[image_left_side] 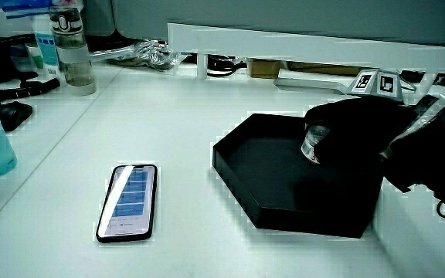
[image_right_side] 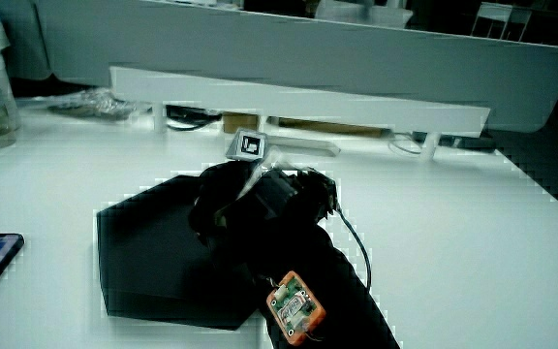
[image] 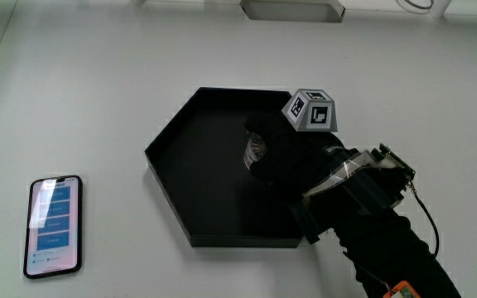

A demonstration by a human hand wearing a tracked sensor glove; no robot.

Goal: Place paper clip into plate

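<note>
fingers (image: 259, 153) grip clip (image_left_side: 309, 147) over plate (image: 189, 157); hidden elsewhere.

plate (image: 190, 170): black hexagonal tray, set on the white table (image: 98, 99)
hand (image: 284, 157): held over the plate's inside, fingers curled round a small silvery item (image: 256, 150); the item could not be identified as a paper clip
cube (image: 311, 109): patterned, seen on the hand's back
phone (image: 54, 224): laid flat, screen lit, well apart from the plate, nearer the person

Black-gloved hand (image: 292, 157), grey patterned cube (image: 311, 109), black sleeve, thin cable, small orange board (image_right_side: 296, 307).
</note>
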